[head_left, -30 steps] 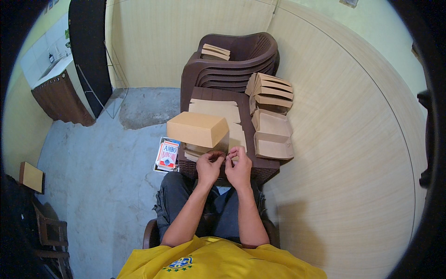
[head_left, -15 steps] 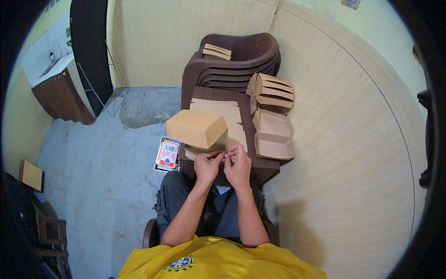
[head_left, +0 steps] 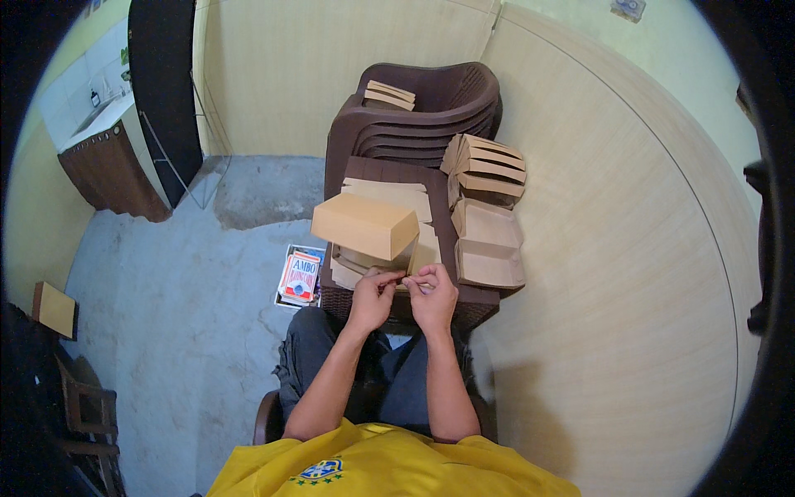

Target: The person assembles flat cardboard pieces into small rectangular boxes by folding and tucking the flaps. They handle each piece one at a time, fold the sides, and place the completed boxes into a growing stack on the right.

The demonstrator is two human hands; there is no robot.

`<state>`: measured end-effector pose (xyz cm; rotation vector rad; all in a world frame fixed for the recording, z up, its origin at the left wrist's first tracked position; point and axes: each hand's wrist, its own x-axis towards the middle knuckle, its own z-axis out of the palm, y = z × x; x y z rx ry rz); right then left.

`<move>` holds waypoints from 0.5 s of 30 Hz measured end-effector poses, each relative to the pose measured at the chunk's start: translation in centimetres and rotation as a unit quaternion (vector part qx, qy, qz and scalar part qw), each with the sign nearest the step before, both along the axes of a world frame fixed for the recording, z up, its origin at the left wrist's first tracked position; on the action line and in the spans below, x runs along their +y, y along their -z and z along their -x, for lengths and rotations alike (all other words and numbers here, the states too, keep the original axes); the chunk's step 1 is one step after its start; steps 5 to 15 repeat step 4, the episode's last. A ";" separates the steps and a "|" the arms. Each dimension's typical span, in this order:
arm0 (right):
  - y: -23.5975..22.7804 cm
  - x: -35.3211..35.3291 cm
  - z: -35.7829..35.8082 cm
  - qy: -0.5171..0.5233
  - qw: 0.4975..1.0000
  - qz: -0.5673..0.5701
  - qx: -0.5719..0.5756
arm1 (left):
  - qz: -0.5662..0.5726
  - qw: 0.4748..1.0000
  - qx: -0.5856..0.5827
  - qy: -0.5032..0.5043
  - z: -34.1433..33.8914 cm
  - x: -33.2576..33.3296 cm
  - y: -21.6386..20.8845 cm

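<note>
A brown cardboard box [head_left: 364, 224] stands partly folded in front of me, its lid raised and tilted over the lower half. At its near right corner, the fingers of my left hand [head_left: 371, 301] press on the cardboard edge. My right hand [head_left: 433, 300] pinches the same corner, fingertips close to those of the left. The small flap between the fingers is mostly hidden. Beneath and behind the box, flat cardboard blanks [head_left: 387, 194] lie on a brown woven-look plastic seat [head_left: 442, 192].
Folded cardboard boxes [head_left: 490, 240] sit to the right, with a nested stack [head_left: 490, 166] behind them. More folded cardboard [head_left: 389, 94] rests on the stacked brown chairs [head_left: 414, 126]. A playing-card carton [head_left: 299, 277] lies in a tray on the left. A wooden wall [head_left: 613, 248] bounds the right.
The box has shifted slightly right and turned, showing more of its lower half under the lid. Both hands have moved a little right with it, still at the corner.
</note>
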<state>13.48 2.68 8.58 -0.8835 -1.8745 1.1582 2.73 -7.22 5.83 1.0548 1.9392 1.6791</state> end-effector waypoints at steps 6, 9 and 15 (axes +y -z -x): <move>0.8 0.1 0.3 0.028 0.999 0.013 0.021 | -0.002 1.000 -0.010 0.023 -0.4 0.5 -1.4; 0.8 0.1 0.3 0.028 0.999 0.013 0.021 | -0.002 1.000 -0.010 0.023 -0.4 0.5 -1.4; 0.8 0.1 0.3 0.028 0.999 0.013 0.021 | -0.002 1.000 -0.010 0.023 -0.4 0.5 -1.4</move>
